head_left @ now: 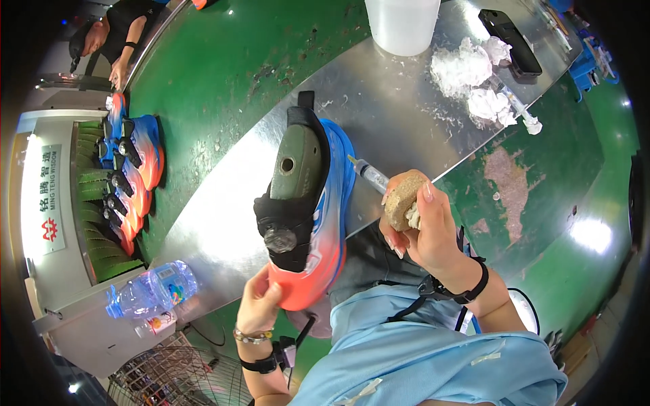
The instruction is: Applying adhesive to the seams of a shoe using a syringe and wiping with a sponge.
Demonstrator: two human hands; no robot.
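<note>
Surface: a bare metal sheet laid over a green worktop, scuffed and worn in patches.
Far edge: a white plastic tub stands on the sheet.
Right part: crumpled white wads lie in a loose heap, with a black phone flat just beyond them.
Beside the wads: a syringe lies on the sheet, its tip in a white lump.
Near edge: a second syringe rests on the metal.
Left side: a conveyor carries a row of orange-and-blue shoes.
Lower left: a clear water bottle lies on a grey ledge.
</note>
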